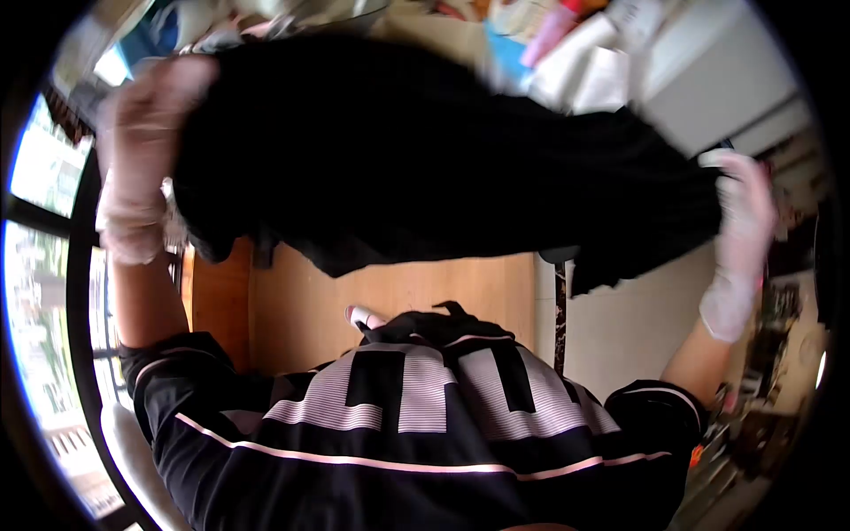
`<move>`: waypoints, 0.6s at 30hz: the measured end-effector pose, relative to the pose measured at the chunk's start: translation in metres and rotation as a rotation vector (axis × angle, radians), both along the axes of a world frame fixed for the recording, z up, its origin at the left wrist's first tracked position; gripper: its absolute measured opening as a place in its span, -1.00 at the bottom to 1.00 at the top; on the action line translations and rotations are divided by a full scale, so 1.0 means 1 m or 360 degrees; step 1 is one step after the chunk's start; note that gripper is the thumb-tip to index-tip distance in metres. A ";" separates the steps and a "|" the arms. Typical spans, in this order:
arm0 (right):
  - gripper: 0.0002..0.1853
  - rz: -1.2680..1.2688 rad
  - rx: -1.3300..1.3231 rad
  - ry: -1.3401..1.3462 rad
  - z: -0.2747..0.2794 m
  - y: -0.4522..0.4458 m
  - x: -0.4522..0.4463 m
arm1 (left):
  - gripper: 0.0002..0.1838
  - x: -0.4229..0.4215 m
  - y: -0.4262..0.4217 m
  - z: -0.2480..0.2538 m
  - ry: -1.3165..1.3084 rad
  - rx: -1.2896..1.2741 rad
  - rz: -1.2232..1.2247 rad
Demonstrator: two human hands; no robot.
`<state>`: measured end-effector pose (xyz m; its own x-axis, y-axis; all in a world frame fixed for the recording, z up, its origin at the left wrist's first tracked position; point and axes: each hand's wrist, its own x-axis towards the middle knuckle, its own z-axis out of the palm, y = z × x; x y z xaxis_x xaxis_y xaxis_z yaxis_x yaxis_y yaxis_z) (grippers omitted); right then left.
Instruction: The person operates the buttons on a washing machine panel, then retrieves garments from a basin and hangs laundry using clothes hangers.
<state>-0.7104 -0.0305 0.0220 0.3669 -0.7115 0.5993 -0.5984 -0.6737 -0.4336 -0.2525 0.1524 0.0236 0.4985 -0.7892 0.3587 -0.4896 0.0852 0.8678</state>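
Note:
A large piece of black cloth [425,159] is stretched across the upper middle of the view, held up in front of my body. My left hand [146,155], in a thin whitish glove, is closed on its left end and blurred by motion. At the other end, my right hand [742,234], gloved the same way, grips the cloth's right edge. The lower edge of the cloth hangs uneven, with a corner drooping near my right hand. Its folds are too dark to make out.
Bags and other items [584,62] are piled behind the cloth at the top. A white surface [708,80] lies at the upper right. Below the cloth is a wooden surface [398,288]. Windows [44,265] line the far left.

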 end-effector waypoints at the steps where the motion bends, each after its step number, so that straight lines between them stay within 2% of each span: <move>1: -0.77 -0.0036 0.0077 -0.0271 -0.017 0.010 -0.021 | -0.75 -0.018 -0.010 0.008 -0.0027 -0.0119 -0.0047; 2: -0.75 -0.0056 0.0136 -0.0566 -0.035 0.021 -0.042 | -0.77 -0.028 -0.024 -0.013 -0.0174 -0.0107 -0.0122; 3: -0.73 -0.0066 0.0167 -0.0866 -0.053 0.032 -0.064 | -0.79 -0.032 -0.048 -0.047 -0.0400 0.0117 -0.0222; 4: -0.78 0.0005 0.0848 -0.0883 -0.104 0.011 -0.097 | -0.80 -0.039 -0.075 -0.086 -0.0693 0.0457 -0.0325; 5: -0.80 -0.0201 0.0756 -0.0442 -0.137 0.013 -0.133 | -0.81 -0.049 -0.092 -0.120 -0.0884 0.0643 -0.0409; 6: -0.81 -0.0423 0.0642 -0.0018 -0.147 0.010 -0.161 | -0.78 -0.054 -0.106 -0.151 -0.0981 0.0288 -0.0322; 7: -0.83 -0.0533 0.0695 -0.0332 -0.149 0.036 -0.181 | -0.78 -0.094 -0.098 -0.167 -0.0570 -0.0338 -0.0562; 8: -0.83 -0.0673 0.0790 -0.0649 -0.146 0.008 -0.190 | -0.79 -0.089 -0.155 -0.158 -0.0313 0.0012 -0.0716; 9: -0.87 -0.0813 0.0531 -0.0532 -0.124 0.086 -0.202 | -0.72 -0.118 -0.103 -0.167 -0.0227 0.0216 -0.0737; 10: -0.87 -0.0589 0.0596 -0.0753 -0.137 0.097 -0.228 | -0.64 -0.126 -0.107 -0.159 -0.0158 0.0419 -0.0769; 11: -0.88 -0.0614 0.0680 -0.0786 -0.147 0.094 -0.242 | -0.61 -0.138 -0.128 -0.157 -0.0165 0.0442 -0.0974; 12: -0.89 -0.0638 0.0758 -0.0818 -0.156 0.094 -0.256 | -0.60 -0.136 -0.156 -0.164 -0.0176 0.0663 -0.1044; 13: -0.85 -0.0650 0.0988 -0.0701 -0.159 0.096 -0.277 | -0.61 -0.139 -0.181 -0.168 -0.0067 0.0579 -0.1271; 14: -0.81 -0.0608 0.1044 -0.0722 -0.149 0.105 -0.272 | -0.61 -0.146 -0.200 -0.165 0.0057 0.0505 -0.1493; 16: -0.72 -0.0514 0.1139 -0.0752 -0.114 0.143 -0.256 | -0.66 -0.167 -0.215 -0.141 0.0351 0.0883 -0.1750; 17: -0.61 -0.0603 0.1152 -0.0472 -0.101 0.159 -0.254 | -0.66 -0.177 -0.224 -0.143 0.0275 0.0881 -0.1875; 18: -0.61 -0.0689 0.1219 -0.0355 -0.093 0.176 -0.255 | -0.67 -0.184 -0.234 -0.143 0.0192 0.0863 -0.1989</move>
<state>-0.9655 0.1453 -0.0711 -0.0929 -0.9932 -0.0697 -0.5807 0.1109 -0.8065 -0.4361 -0.0821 -0.1192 -0.6377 -0.7589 -0.1316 -0.2576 0.0491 0.9650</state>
